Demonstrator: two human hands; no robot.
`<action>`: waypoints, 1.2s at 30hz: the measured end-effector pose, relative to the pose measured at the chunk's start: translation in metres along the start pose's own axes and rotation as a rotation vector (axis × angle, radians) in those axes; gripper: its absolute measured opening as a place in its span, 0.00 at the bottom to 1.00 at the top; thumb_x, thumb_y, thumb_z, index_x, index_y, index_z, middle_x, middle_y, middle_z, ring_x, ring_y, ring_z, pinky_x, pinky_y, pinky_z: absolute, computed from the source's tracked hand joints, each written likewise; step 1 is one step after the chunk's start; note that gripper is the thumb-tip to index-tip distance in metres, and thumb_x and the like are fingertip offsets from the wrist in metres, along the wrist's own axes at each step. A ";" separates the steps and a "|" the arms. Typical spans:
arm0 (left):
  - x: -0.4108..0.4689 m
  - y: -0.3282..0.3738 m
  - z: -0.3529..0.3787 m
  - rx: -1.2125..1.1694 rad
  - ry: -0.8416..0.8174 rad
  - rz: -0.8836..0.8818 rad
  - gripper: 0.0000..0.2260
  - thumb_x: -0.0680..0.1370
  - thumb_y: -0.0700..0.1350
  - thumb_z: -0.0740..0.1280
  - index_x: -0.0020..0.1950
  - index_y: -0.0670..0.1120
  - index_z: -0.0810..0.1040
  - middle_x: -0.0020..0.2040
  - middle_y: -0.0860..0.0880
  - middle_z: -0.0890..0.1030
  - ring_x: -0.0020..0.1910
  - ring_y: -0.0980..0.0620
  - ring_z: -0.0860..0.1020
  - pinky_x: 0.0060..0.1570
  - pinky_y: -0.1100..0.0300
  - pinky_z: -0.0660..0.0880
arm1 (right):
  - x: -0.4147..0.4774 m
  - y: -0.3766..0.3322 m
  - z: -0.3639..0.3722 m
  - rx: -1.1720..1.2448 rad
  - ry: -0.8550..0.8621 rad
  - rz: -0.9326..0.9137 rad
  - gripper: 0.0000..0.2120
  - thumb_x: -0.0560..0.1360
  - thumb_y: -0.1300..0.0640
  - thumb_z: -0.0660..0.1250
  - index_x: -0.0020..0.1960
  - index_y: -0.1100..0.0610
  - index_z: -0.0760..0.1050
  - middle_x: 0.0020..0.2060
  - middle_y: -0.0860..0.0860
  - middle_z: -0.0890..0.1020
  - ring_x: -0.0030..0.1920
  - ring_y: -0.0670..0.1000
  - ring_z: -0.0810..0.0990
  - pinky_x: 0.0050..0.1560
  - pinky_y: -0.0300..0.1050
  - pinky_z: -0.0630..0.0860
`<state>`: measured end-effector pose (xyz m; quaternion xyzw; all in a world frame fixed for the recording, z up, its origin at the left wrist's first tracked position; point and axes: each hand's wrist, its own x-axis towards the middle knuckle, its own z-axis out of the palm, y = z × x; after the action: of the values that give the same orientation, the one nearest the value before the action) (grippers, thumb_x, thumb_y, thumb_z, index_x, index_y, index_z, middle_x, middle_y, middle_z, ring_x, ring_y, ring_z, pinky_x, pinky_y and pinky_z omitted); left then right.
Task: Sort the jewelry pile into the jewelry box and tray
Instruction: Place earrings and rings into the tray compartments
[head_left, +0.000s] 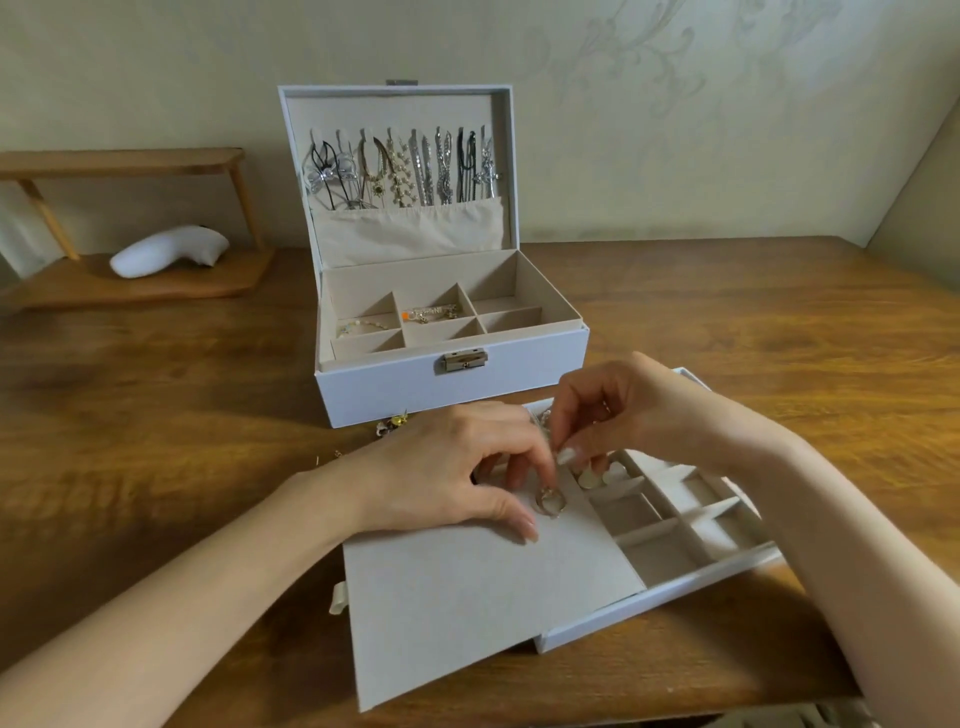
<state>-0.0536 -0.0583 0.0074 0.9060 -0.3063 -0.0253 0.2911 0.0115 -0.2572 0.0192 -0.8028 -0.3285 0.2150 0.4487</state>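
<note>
Seemingly well along, by the head view: necklaces (400, 166) hang in the lid of the box (452, 384), and two of its compartments, beyond the fingers, hold bracelets (431, 313). The others look bare. Just beyond the left hand (441, 467), a few small bits of the pile (390, 422) lie on the surface (156, 415), partly hidden by the knuckles, so I judge that little is left to sort. The tray (660, 597) lies under both hands, its flap (467, 597) on the near side. Pale hearts (597, 475) sit in the compartment just below the right fingers; the compartments to their right look bare.

The ring (550, 503) stands upright on the tray, directly under the left fingertips, between index tip and thumb. Those fingers curl down over it, but I cannot tell whether they pinch it or only touch it. The right hand (639, 410) has thumb and forefinger drawn narrow on a small shiny piece (563, 454), too blurred to name, just above the ring and close beside the left fingertips.
</note>
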 end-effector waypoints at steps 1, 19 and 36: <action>0.001 0.000 0.001 0.021 0.014 0.026 0.10 0.70 0.53 0.74 0.47 0.57 0.77 0.42 0.63 0.72 0.45 0.61 0.72 0.42 0.70 0.68 | 0.000 0.000 0.000 -0.005 0.005 -0.007 0.05 0.68 0.72 0.72 0.41 0.66 0.79 0.31 0.53 0.82 0.29 0.45 0.80 0.32 0.36 0.76; 0.024 0.012 -0.012 -0.607 0.467 -0.220 0.05 0.72 0.39 0.72 0.43 0.39 0.79 0.32 0.52 0.80 0.31 0.58 0.77 0.29 0.68 0.70 | -0.001 -0.015 0.002 0.308 0.288 -0.160 0.09 0.62 0.64 0.73 0.40 0.66 0.76 0.33 0.59 0.82 0.31 0.53 0.81 0.34 0.42 0.80; -0.038 -0.032 -0.039 -0.108 0.563 -0.380 0.03 0.76 0.40 0.67 0.45 0.47 0.80 0.40 0.53 0.84 0.33 0.62 0.78 0.32 0.71 0.74 | -0.039 0.006 -0.029 -1.040 0.173 0.245 0.04 0.72 0.55 0.71 0.41 0.47 0.82 0.34 0.39 0.78 0.36 0.41 0.76 0.31 0.29 0.67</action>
<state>-0.0580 0.0035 0.0170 0.9016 -0.0379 0.1557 0.4019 0.0048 -0.3043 0.0302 -0.9662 -0.2575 0.0077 -0.0109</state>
